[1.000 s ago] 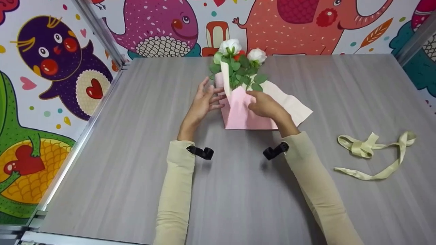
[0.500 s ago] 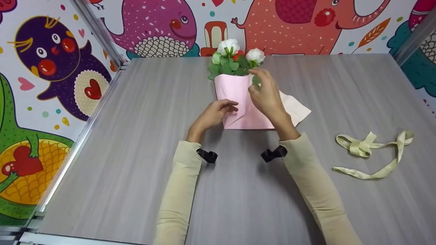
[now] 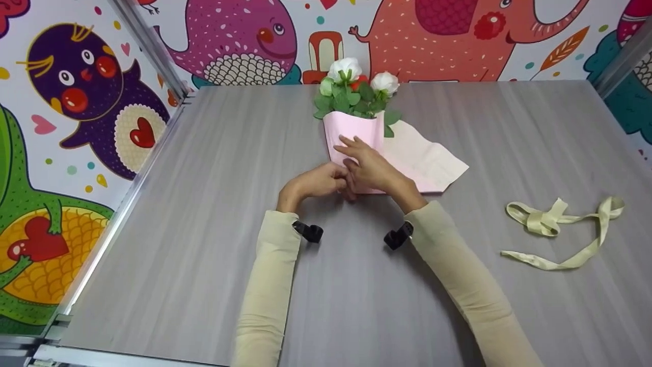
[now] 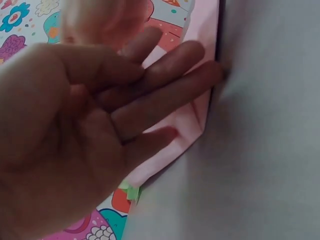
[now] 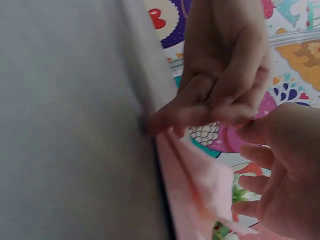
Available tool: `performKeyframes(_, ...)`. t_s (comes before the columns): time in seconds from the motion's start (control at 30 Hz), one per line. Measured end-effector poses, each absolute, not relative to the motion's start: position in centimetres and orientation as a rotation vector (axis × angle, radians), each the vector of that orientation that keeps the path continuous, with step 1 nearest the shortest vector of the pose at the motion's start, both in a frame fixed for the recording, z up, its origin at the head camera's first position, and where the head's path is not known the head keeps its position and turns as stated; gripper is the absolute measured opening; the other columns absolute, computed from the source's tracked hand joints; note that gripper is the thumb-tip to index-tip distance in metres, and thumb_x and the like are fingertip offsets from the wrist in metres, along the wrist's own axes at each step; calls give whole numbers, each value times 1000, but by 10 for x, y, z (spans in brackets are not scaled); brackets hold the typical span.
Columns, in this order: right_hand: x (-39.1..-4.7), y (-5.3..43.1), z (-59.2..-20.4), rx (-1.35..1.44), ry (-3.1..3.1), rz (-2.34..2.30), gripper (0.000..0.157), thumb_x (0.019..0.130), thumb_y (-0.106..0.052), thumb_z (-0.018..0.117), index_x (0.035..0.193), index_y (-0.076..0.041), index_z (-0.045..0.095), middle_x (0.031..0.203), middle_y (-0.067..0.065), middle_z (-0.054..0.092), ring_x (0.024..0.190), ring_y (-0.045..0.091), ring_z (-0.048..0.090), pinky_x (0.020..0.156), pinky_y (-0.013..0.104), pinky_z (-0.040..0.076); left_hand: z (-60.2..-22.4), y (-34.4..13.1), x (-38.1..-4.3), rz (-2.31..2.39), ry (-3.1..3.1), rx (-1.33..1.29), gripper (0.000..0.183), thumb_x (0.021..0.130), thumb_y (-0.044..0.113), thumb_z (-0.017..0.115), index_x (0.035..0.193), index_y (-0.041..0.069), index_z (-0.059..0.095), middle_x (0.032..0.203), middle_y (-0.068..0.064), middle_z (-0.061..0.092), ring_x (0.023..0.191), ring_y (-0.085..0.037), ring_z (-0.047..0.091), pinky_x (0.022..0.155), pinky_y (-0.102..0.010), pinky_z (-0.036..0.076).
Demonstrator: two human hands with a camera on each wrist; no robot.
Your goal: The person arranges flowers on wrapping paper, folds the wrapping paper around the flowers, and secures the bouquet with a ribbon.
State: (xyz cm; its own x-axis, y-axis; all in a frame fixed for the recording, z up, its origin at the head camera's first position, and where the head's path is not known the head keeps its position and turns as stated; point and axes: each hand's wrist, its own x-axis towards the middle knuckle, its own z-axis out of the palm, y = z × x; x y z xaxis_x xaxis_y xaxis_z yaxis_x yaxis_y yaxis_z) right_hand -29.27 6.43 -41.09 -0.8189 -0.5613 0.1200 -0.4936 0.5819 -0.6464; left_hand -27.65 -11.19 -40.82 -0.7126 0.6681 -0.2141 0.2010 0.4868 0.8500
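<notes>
Pink wrapping paper lies folded around a small bunch of artificial flowers, with white roses and green leaves above its top edge. A pale inner side of the sheet spreads out at the right. My left hand rests at the lower left of the wrap; in the left wrist view its fingers are mostly straight against the paper's bottom edge. My right hand lies over the front fold with fingers extended and spread, beside the left fingertips. The stems are hidden inside the paper.
A pale green ribbon lies loosely looped on the right of the grey table. Patterned cartoon panels stand behind and on the left, along metal frame rails.
The left flap of paper has been folded over the front of the flowers. My left hand moved right and toward the bottom edge; my right hand came down from the leaves onto the fold.
</notes>
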Motion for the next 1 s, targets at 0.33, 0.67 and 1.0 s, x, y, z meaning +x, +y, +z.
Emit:
performKeyframes(0.33, -294, 71, -423, -694, 2661, -693, 82, 91, -32, 73, 158, -11, 30, 168, 18, 10, 152, 52, 8, 120, 69, 11, -410, -117, -280, 1154, 2383, 630, 27, 98, 0, 47, 105, -3, 72, 103, -19, 74, 94, -25, 69, 86, -30, 53)
performKeyframes(0.67, -293, 66, -420, -601, 2636, -611, 72, 99, -36, 60, 160, -16, 27, 169, 16, 5, 153, 49, 5, 118, 73, 7, -413, -125, -286, 1056, 2681, 388, 41, 99, 10, 59, 138, 1, 56, 139, -19, 60, 132, -30, 55, 114, -41, 42)
performKeyframes(1.0, -294, 66, -424, -574, 2639, -610, 69, 101, -34, 58, 160, -17, 27, 170, 12, 3, 154, 47, 4, 117, 75, 6, -414, -117, -281, 697, 2682, 294, 80, 95, 25, 67, 160, 12, 23, 170, -8, 10, 157, -40, 5, 123, -65, 6)
